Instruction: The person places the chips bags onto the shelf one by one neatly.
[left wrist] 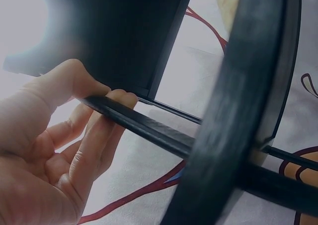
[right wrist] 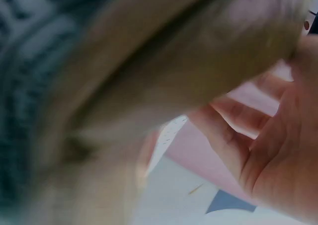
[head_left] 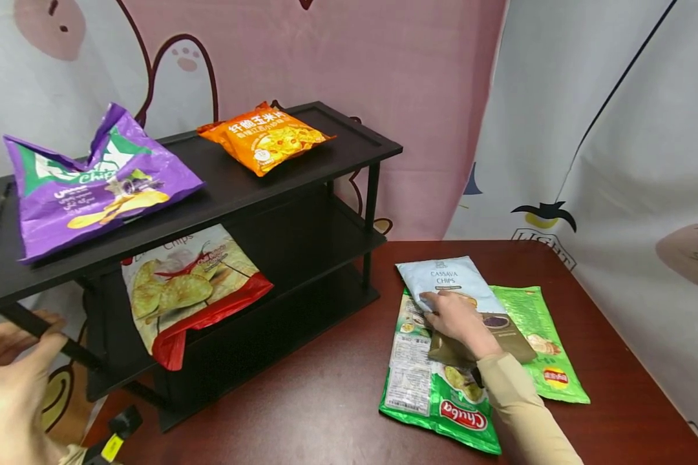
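Observation:
My left hand (head_left: pixel 11 374) grips a slim black post (head_left: pixel 81 352) at the near left end of a black tiered shelf (head_left: pixel 320 161). In the left wrist view, thumb and fingers close round that black bar (left wrist: pixel 144 128). Over on the right of the table, my right hand (head_left: pixel 456 316) holds the left side of a pale blue and brown cassava chips bag (head_left: pixel 471 278). This bag lies over a green Chuba chips bag (head_left: pixel 410 368) and a light green Lay's bag (head_left: pixel 543 342). Up close in the right wrist view, the cassava bag (right wrist: pixel 184 71) is blurred and hides some fingertips.
On the top tier lie a purple chips bag (head_left: pixel 93 187) and an orange snack bag (head_left: pixel 264 139). A red and cream chips bag (head_left: pixel 192 278) overhangs the front of the middle tier. Patterned cloth (head_left: pixel 430 116) stands behind the dark red table (head_left: pixel 302 413).

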Demonstrator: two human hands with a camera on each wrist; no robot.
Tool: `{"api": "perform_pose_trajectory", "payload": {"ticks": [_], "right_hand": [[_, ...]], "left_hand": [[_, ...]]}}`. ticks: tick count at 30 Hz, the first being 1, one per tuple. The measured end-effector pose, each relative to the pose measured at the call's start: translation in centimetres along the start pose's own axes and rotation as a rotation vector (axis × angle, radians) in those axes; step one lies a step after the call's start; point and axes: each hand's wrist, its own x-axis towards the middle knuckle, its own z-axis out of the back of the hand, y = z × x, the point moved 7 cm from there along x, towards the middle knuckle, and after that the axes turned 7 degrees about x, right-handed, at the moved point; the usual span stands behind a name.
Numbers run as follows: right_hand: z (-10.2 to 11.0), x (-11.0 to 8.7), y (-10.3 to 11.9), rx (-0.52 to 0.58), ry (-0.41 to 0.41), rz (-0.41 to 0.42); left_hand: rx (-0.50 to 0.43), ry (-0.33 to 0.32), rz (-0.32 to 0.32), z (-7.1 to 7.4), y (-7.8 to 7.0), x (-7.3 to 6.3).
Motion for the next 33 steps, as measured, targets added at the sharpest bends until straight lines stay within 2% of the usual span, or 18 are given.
{"api": "perform_pose_trajectory", "payload": {"ticks": [3, 6, 8, 10, 14, 16, 20, 23, 25, 30, 33], "right_hand": [[-0.1, -0.1, -1.0, 0.105, 0.021, -0.045], [0.8, -0.3, -3.0, 0.158, -0.009, -0.116], [1.7, -0.7, -4.6, 0.14, -0.029, -0.192], [2.3, -1.2, -6.4, 0.072, -0.024, -0.275], [2.0, -2.5, -9.5, 0.049, 0.062, -0.405], [1.5, -2.9, -10.3, 0.059, 0.097, -0.427], [1.0, -3.0, -11.2, 0.125, 0.113, -0.467], [1.0, -2.9, -11.6, 0.155, 0.1, -0.507], [1.3, -2.8, -11.7, 0.16, 0.052, -0.521], [3.1, -2.7, -11.1, 0.155, -0.231, -0.449], [3.8, -2.8, -10.2, 0.152, -0.344, -0.402]], "left_hand": [[0.001, 0.001, -0.029, -0.1, -0.2, 0.0], [0.0, -0.01, -0.057, -0.1, -0.3, 0.0], [0.004, -0.02, -0.083, 0.0, -0.3, 0.1], [0.006, -0.024, -0.09, 0.0, -0.3, 0.1], [0.008, -0.026, -0.107, 0.0, -0.4, 0.1], [0.016, -0.029, -0.121, 0.0, -0.4, 0.1], [-0.014, -0.026, -0.136, 0.0, -0.5, 0.2], [-0.025, -0.013, -0.086, -0.1, -0.2, 0.2], [-0.003, -0.01, -0.054, -0.1, -0.1, 0.1], [0.029, -0.023, -0.077, -0.1, -0.1, 0.1], [0.041, -0.009, -0.045, -0.1, 0.1, 0.1]]}}
